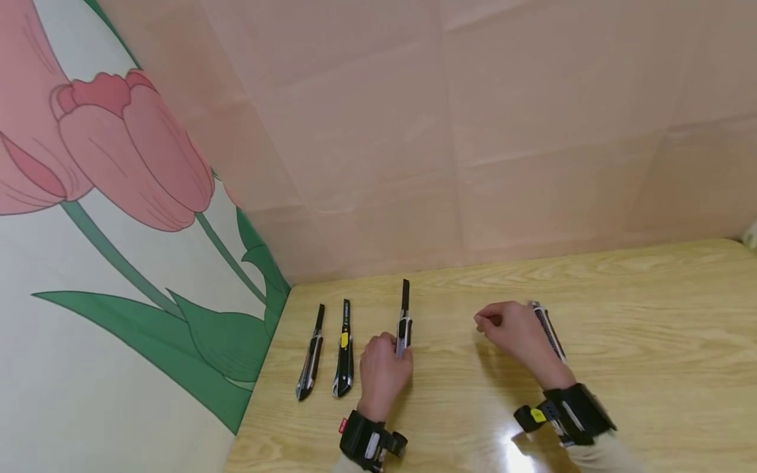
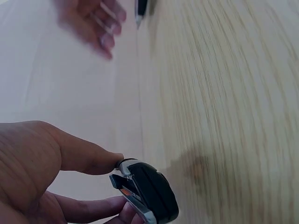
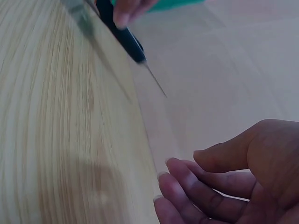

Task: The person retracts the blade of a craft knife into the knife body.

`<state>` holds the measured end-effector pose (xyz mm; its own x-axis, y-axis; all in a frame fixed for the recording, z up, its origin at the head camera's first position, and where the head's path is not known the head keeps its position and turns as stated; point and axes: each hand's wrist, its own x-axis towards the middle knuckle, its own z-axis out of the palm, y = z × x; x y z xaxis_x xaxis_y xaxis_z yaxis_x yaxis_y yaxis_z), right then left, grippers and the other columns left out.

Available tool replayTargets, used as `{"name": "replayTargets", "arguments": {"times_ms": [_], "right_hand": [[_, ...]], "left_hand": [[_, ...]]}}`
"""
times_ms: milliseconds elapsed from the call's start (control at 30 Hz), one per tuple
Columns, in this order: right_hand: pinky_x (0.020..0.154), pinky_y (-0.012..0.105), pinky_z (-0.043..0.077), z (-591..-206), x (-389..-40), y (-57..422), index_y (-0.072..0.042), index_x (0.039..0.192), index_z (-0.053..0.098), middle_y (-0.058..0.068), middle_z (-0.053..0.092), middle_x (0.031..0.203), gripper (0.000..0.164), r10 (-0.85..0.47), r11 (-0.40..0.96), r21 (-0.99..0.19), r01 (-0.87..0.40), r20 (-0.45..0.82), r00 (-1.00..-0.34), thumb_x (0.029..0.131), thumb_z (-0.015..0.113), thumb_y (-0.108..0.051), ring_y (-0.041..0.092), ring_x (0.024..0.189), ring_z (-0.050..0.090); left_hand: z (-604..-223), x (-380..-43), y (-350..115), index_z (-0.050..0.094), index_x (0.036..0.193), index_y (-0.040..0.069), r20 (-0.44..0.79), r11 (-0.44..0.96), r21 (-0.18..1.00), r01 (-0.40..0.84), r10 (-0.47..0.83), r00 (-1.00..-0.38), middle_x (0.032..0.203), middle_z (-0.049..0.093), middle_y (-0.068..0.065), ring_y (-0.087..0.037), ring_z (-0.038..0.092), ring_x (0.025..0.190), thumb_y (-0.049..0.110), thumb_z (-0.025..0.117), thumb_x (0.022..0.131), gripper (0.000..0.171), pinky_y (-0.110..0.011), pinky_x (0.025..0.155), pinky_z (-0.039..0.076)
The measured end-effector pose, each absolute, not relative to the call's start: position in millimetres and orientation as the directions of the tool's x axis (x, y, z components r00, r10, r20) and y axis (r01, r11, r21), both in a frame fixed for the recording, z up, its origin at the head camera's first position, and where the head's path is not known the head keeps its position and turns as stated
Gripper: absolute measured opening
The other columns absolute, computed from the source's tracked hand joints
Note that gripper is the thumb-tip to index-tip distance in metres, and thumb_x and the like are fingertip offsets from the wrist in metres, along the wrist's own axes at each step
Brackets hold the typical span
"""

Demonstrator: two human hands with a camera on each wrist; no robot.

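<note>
My left hand grips a utility knife between thumb and fingers, its dark blade extended away from me. Up close in the left wrist view, the black and silver handle of this knife shows beneath the thumb. To the right, my right hand is held over the table with loosely bent fingers and nothing between them; the right wrist view shows its thumb and fingers apart from any thing. Another utility knife lies just beyond the right hand, partly hidden by it.
Two more utility knives lie on the wooden table left of my left hand: a dark one with silver edges and a black one with a yellow slider. A pinkish covering stands behind the table, and a tulip-print panel borders the left.
</note>
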<state>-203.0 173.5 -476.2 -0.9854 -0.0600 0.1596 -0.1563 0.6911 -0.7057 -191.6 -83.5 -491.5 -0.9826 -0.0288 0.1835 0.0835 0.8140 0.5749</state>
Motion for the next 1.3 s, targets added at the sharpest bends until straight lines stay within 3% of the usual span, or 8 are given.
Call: {"name": "replayTargets", "arguments": {"times_ms": [300,633,833,1033,1300], "right_hand": [[0.059,0.03,0.051,-478.1,-208.7,141.4,-0.002,0.101,0.077,0.0,0.074,0.082,0.014,-0.11,0.662,-0.73,-0.173,0.134,-0.985,0.095,0.07,-0.013,0.013,0.072,0.065],[0.061,0.029,0.056,-474.9,-209.5,125.8,0.003,0.108,0.074,0.007,0.075,0.085,0.023,-0.131,0.553,-0.823,-0.128,0.066,-0.989,0.102,0.063,-0.017,0.02,0.075,0.071],[0.064,0.035,0.061,-470.5,-208.4,119.9,0.001,0.113,0.072,0.008,0.074,0.09,0.029,-0.112,0.431,-0.902,-0.018,-0.033,-0.993,0.105,0.059,-0.023,0.019,0.079,0.07],[0.07,0.041,0.064,-472.3,-209.3,118.6,0.005,0.116,0.068,0.015,0.073,0.099,0.03,-0.101,0.301,-0.953,0.019,-0.052,-0.994,0.105,0.058,-0.02,0.022,0.084,0.072],[0.069,0.033,0.063,-475.0,-207.9,119.9,0.004,0.116,0.068,0.017,0.072,0.1,0.032,-0.085,0.186,-0.983,-0.003,-0.013,-0.996,0.104,0.061,-0.025,0.024,0.086,0.071]], "left_hand": [[-486.0,-184.7,-68.4,0.071,0.094,0.006,0.173,0.782,0.61,0.129,0.027,-0.985,0.079,0.059,0.001,-0.01,0.048,0.064,0.023,0.082,0.086,0.022,-0.025,0.057,0.04],[-478.3,-181.9,-51.6,0.071,0.096,0.01,0.184,0.757,0.628,0.182,0.082,-0.979,0.084,0.061,0.002,-0.008,0.049,0.067,0.026,0.081,0.086,0.021,-0.023,0.058,0.041],[-471.4,-180.3,-42.3,0.072,0.1,0.01,0.191,0.743,0.642,0.19,0.085,-0.978,0.089,0.064,0.0,-0.009,0.05,0.071,0.026,0.08,0.087,0.022,-0.025,0.063,0.042],[-469.4,-178.8,-36.3,0.071,0.099,0.011,0.226,0.729,0.654,0.201,0.065,-0.972,0.088,0.064,0.002,-0.007,0.052,0.072,0.026,0.081,0.085,0.023,-0.024,0.063,0.043],[-469.8,-177.8,-32.1,0.07,0.101,0.01,0.295,0.738,0.637,0.222,0.033,-0.955,0.091,0.066,0.0,-0.007,0.052,0.072,0.03,0.083,0.083,0.029,-0.023,0.064,0.044]]}}
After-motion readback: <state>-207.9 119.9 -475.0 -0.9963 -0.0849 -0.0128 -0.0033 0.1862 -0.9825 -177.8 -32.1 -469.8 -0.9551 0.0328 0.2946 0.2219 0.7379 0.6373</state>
